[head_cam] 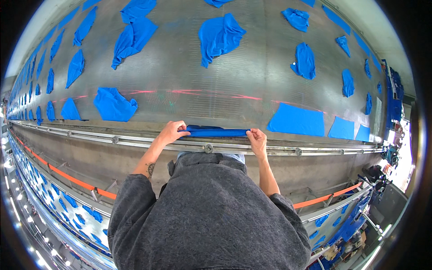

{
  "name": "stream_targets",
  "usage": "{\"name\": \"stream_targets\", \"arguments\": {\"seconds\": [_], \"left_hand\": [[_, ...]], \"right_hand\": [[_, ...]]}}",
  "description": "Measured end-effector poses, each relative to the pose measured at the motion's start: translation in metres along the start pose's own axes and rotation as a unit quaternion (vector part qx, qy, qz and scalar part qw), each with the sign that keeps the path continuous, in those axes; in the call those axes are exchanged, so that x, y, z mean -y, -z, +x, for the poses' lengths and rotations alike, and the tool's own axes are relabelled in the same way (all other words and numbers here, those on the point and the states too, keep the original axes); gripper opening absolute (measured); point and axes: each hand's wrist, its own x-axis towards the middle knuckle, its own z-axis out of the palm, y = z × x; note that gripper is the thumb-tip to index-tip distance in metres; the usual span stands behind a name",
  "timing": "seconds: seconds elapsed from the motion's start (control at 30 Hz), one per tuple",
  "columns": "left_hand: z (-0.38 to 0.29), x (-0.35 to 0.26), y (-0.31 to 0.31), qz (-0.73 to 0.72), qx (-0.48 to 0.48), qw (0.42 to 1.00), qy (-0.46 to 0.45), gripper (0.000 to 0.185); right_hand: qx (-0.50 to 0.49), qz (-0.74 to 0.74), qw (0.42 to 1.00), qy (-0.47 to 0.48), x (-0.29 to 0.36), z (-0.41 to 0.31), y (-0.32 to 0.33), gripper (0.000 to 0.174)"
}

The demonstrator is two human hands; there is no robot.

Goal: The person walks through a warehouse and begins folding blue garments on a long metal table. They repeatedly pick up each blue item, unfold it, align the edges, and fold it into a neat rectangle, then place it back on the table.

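A piece of blue fabric is stretched between my two hands at the near edge of a long metal-topped table. My left hand pinches its left end between thumb and fingers. The right end is pinched in my right hand. Part of the cloth's far side looks dark, and how it is folded there cannot be told. Beyond my left hand lies a crumpled blue fabric piece; a flatter blue fabric panel rests past my right hand.
More crumpled blue pieces are scattered over the tabletop, which bears red marks. A metal rail with round knobs runs along the near edge, close to my body. Behind me are an orange bar and another table holding blue pieces.
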Motion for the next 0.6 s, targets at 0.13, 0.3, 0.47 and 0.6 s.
{"name": "stream_targets", "arguments": {"seconds": [0.13,0.3,0.47,0.6], "left_hand": [[-0.001,0.022,0.013,0.086,-0.018,0.994,-0.065,0.016],[-0.012,0.032,0.028,-0.027,-0.018,0.998,0.059,0.021],[0.013,0.025,0.048,-0.099,-0.065,0.99,0.081,0.021],[0.067,0.01,0.062,-0.092,-0.095,0.99,0.058,0.021]], "right_hand": [[0.002,0.012,1.0,0.0,-0.003,0.003,0.003,0.01],[-0.012,-0.015,0.998,-0.059,0.008,0.011,0.003,0.01],[-0.036,-0.048,0.998,0.033,0.02,0.047,-0.007,0.018],[-0.118,-0.148,0.976,0.11,0.028,0.093,-0.02,0.023]]}}
